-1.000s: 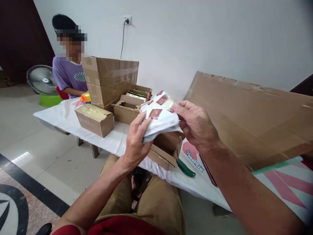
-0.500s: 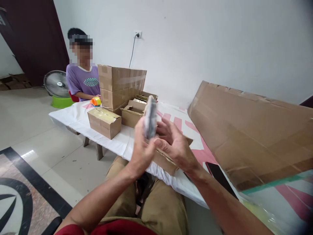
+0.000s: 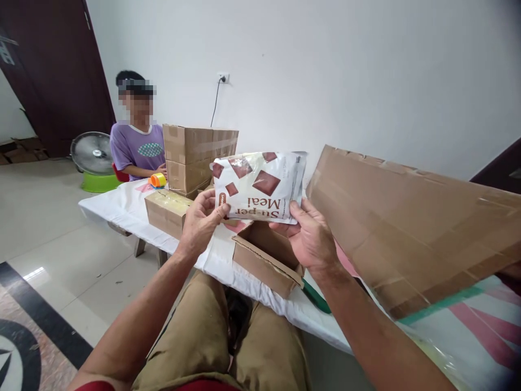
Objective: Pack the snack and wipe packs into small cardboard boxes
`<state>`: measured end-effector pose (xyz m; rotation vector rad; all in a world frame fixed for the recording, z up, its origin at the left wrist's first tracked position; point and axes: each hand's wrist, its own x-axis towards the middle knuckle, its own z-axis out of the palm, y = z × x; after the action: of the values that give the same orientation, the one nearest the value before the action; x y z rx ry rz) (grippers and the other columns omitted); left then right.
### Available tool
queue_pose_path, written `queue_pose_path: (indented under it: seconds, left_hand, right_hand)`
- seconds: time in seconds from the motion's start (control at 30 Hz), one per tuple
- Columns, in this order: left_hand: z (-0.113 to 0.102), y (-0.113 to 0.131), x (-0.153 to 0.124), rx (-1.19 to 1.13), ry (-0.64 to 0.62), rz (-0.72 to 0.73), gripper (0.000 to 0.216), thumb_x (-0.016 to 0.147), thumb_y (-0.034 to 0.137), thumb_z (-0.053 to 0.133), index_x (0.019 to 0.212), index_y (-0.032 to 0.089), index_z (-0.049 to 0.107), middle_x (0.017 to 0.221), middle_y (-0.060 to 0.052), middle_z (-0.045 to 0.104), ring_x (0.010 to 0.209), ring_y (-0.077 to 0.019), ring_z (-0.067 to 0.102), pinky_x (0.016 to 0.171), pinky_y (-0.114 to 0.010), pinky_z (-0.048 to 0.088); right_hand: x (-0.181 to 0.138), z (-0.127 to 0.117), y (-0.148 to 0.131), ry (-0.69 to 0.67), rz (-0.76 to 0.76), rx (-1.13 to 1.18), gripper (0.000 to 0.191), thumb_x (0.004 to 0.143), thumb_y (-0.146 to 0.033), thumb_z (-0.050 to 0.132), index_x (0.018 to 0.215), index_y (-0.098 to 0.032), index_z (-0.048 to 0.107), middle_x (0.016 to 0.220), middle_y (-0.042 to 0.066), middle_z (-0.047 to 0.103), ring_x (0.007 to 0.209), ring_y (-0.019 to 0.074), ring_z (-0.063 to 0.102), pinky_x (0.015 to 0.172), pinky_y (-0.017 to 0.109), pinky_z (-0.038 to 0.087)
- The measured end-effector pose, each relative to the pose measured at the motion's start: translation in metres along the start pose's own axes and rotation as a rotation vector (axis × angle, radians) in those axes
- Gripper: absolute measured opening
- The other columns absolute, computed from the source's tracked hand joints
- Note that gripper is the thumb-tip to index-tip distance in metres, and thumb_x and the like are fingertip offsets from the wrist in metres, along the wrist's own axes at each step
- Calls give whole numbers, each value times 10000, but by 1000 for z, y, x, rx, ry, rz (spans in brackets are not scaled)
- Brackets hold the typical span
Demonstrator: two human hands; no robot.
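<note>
The wall backs everything. Before it stands the surface, under a white cloth with pink marks. The brown panel leans along the right side, near the right forearm; that elbow is best kept low so it does not knock the panel.

A co-worker in purple sits at the far left end, beside the stack of taped boxes. Next come the closed box, just in front of the stack, and the open box, nearest the person, its mouth up. How full it is cannot be told.

The pouch is in the air above the open box's far edge, face toward the camera, its print upside down. The left hand pinches its lower left edge, thumb in front; the right hand grips the lower right corner, thumb in front, fingers behind. The grip looks sound: thumbs at the edges leave the print uncovered. The glossy film probably slips and creases easily, so a light, even pinch with level wrists should keep it flat.

Smaller still, a green handle lies beside the open box, under the right wrist, worth keeping fingers away from. An orange roll sits by the stack.
</note>
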<state>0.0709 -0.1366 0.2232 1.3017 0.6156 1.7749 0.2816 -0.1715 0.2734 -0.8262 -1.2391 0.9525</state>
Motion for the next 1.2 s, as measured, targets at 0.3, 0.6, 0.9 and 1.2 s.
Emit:
queue_pose_path:
  seconds: [0.3,0.6,0.9,1.2]
  left_hand:
    - [39,51,62,35,-89,306,452,741,348,925,1084,188,677,904,-10,752,825,-148,728,714,-238,589]
    - [35,53,98,80,-114,441,504,743,421,921,1135,235,665,953,-3,756,988,-209,756,780,-277,622]
    - [-33,-23,65,31,-61,99,570,683,467,939,1120,206,682,958,-30,784,845,-151,723,771,-260,588]
    - [-62,-124,44,107,373,-379,398,878,442,656,1189,194,634,1161,-97,703,976,-178,678,674,-226,535]
  right_hand:
    - [46,-20,-56,-10,-453,-241,425,790,-517,843,1093,-267,679,1177,27,769,1183,268,695,988,420,609]
    - [71,-17,-74,-105,-516,-200,396,710,-453,941,978,-292,698,1064,-8,798,1054,220,728,939,370,628]
    - [78,12,-25,-269,-196,-334,211,704,-293,908,826,-193,769,757,-18,743,730,172,720,654,307,636]
    - [137,44,36,-314,39,-642,109,815,-242,803,855,-143,783,670,-5,705,547,108,602,475,206,473]
